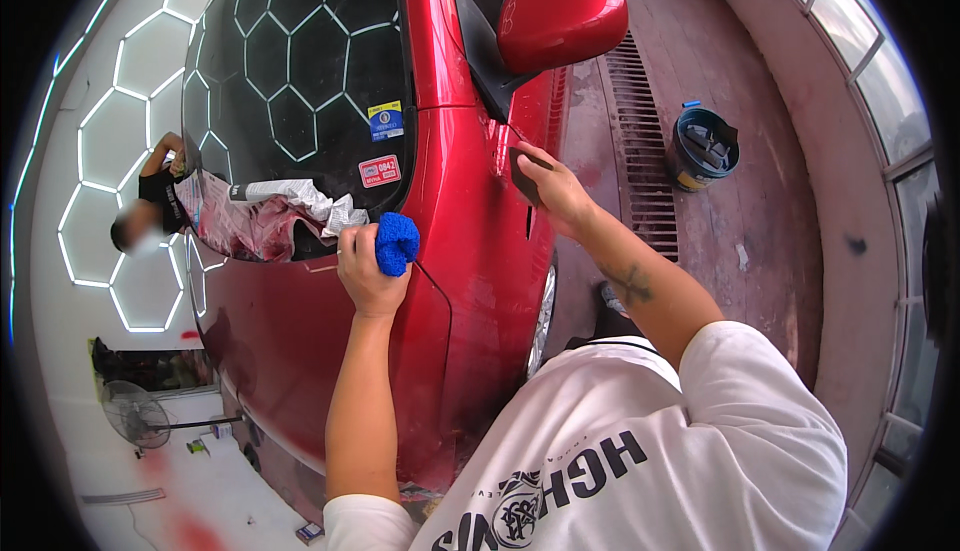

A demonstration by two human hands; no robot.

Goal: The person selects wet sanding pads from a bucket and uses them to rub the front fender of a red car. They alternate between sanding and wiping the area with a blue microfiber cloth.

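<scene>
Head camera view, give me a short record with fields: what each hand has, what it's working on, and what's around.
left hand: grips a blue cloth over the red car
right hand: presses a dark flat pad to the car's side, below the mirror
windshield: dark, reflecting hexagon lights, with crumpled paper at its base
floor: blue bucket beside a drain grate
other person: at the car's far side
fan: lower left

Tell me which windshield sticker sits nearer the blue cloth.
The red and white sticker, low in the windshield corner; the blue and yellow sticker sits above it, farther from the blue cloth.
</scene>
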